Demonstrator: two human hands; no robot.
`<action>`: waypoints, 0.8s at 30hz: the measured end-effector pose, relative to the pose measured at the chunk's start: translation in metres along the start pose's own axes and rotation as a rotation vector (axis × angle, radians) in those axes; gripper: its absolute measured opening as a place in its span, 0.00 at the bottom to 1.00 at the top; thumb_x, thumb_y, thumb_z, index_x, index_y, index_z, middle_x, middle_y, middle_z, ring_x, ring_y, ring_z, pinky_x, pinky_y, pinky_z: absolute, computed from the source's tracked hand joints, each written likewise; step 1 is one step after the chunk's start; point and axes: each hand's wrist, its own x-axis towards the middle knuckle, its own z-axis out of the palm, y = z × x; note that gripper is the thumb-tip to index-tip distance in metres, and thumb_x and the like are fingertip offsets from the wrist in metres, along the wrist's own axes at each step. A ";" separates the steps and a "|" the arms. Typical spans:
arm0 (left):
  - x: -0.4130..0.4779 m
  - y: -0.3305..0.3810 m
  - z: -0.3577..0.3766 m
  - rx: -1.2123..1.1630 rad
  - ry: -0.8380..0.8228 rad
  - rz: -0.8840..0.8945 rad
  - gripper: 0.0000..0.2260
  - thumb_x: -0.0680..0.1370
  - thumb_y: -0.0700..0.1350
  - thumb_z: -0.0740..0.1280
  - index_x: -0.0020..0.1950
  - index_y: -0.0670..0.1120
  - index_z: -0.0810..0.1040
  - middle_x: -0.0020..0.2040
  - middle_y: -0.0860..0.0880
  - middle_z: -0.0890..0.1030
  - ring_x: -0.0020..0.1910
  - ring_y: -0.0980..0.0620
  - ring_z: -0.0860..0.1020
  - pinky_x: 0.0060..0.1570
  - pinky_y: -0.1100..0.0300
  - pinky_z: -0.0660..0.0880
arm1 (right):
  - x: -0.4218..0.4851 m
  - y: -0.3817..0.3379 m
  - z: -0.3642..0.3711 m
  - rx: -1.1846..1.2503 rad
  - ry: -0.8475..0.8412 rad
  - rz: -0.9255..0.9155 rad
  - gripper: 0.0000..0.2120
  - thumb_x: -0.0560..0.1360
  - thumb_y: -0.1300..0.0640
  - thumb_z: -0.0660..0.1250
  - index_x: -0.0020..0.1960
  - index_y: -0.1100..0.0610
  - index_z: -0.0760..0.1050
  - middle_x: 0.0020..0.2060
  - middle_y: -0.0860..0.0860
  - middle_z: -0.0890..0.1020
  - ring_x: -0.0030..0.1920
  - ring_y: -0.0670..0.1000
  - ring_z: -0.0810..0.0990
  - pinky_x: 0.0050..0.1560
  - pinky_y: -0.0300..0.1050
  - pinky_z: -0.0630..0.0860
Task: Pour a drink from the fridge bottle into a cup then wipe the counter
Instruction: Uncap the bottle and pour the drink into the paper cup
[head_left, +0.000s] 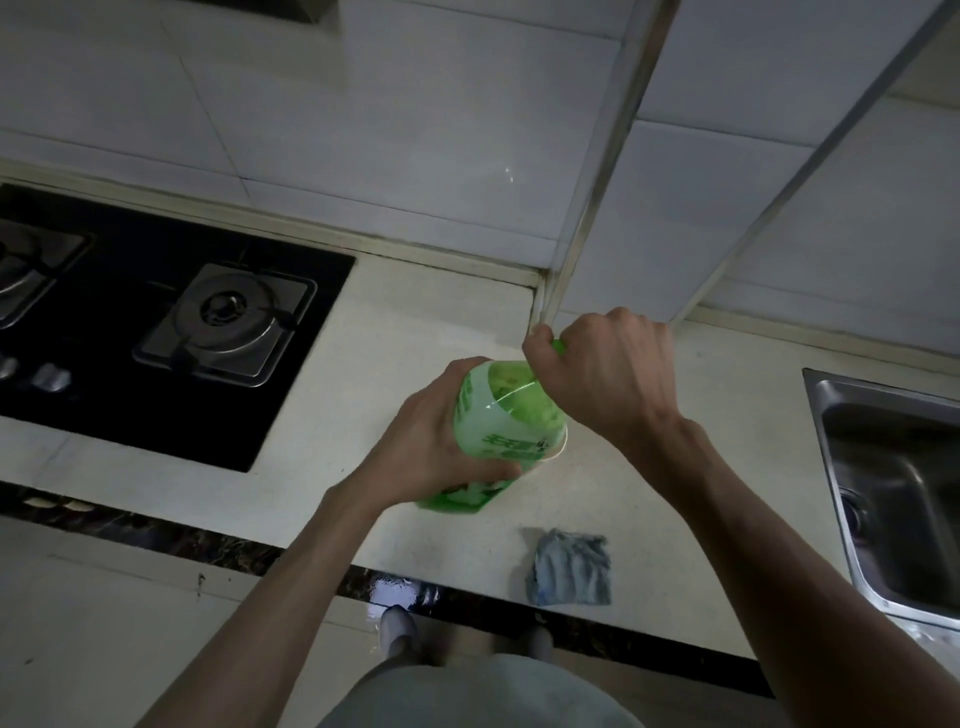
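A green plastic bottle (501, 426) with a white and green label stands over the pale counter (405, 338), tilted away from me. My left hand (436, 436) grips its body from the left. My right hand (608, 374) is curled round the bottle's top, and a bit of the green cap (558, 345) shows beside my thumb. A pale rim (556, 454) shows at the bottle's right side, maybe the cup, mostly hidden behind the bottle. A grey-blue cloth (569, 569) lies crumpled on the counter near its front edge.
A black gas hob (156, 322) with steel burners fills the counter's left. A steel sink (893, 483) is set in at the right. A tiled wall and a column corner (550, 291) stand behind. The dark counter edge (467, 597) runs in front of my feet.
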 end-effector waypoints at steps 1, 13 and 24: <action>0.000 0.000 -0.004 -0.001 -0.020 -0.001 0.40 0.59 0.49 0.83 0.65 0.64 0.66 0.56 0.65 0.78 0.54 0.67 0.77 0.50 0.66 0.76 | -0.001 0.001 0.001 0.021 0.045 -0.026 0.26 0.76 0.48 0.55 0.22 0.54 0.53 0.18 0.45 0.53 0.20 0.46 0.52 0.28 0.36 0.56; 0.012 0.014 -0.047 0.060 -0.443 0.011 0.39 0.60 0.41 0.83 0.67 0.52 0.71 0.58 0.55 0.80 0.59 0.54 0.79 0.54 0.57 0.79 | -0.015 0.012 0.007 0.345 0.255 -0.485 0.22 0.76 0.54 0.57 0.23 0.53 0.61 0.17 0.48 0.60 0.17 0.49 0.57 0.25 0.36 0.53; 0.006 0.017 -0.031 0.199 -0.092 0.027 0.39 0.58 0.51 0.83 0.65 0.60 0.68 0.53 0.65 0.77 0.52 0.69 0.75 0.45 0.73 0.71 | -0.024 0.021 -0.006 0.577 -0.113 0.111 0.17 0.74 0.43 0.69 0.42 0.58 0.82 0.33 0.52 0.80 0.30 0.47 0.73 0.30 0.34 0.66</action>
